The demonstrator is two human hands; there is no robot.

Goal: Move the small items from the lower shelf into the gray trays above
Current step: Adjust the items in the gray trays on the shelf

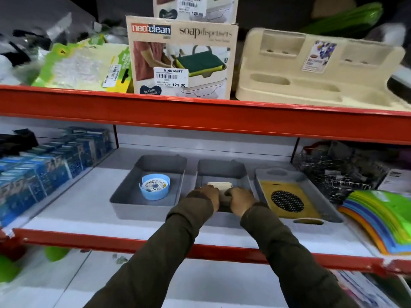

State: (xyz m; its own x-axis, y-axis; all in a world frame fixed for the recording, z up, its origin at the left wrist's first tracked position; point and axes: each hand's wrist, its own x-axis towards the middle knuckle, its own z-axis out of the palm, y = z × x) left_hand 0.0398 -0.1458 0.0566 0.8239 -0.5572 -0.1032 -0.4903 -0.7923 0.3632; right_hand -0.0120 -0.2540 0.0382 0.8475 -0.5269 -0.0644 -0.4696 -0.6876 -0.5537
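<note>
A small cream-coloured rectangular plastic item [220, 186] sits low inside the middle gray plastic tray [222, 172], close to its near wall, with both hands on it: the left hand [208, 196] grasps its left end and the right hand [241, 200] its right end, fingers curled around the piece so each grip is closed on it. Whether the item already rests on the tray floor or hangs just above it cannot be told, since the hands cover its lower part. The step in hand looks like setting it down, and to do that well it should be lowered flat, kept square to the tray walls and clear of the near rim, then let go with both hands together so it does not tip. To the left, a second gray plastic tray [124, 196] already holds a round light-blue plastic dish with a patterned centre [155, 187]; to the right, a third gray tray with handle slots [329, 210] holds a flat yellow pad with a black dotted circle [287, 202]. All three trays stand side by side, near but apart, on the white shelf with a red front edge [133, 243], so the task seems well advanced.
</note>
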